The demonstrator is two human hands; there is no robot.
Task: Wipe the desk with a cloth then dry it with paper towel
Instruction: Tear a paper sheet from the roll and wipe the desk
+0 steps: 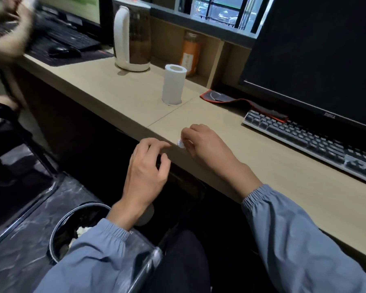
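Waste bin [93, 204] at 7 o'clock from the hands, with crumpled white paper [78, 232] inside.

Left hand [146, 166] is off the front edge of the desk [283, 176]. Its fingers are loosely curled and hold nothing.

Paper towel roll [173, 85] stands upright at 12 o'clock, farther back on the desk.

Right hand [203, 144] is over the desk edge, thumb and fingertips pinching a small white wad [181, 143].

Judgement: the wad is too small to dry with. Best to drop it in the bin, steady the roll with the free hand, tear off a fresh sheet and wipe in overlapping strokes, keeping clear of the keyboard [315, 144] at 3 o'clock.

Hard to make out:
- Another person's hand [9, 28] at top left is blurred, and what it holds can't be read.
- No cloth is in view.
- The wad's material is uncertain, likely paper.
- Can't tell whether the wad touches the desk.
- Can't tell whether the desk is wet.
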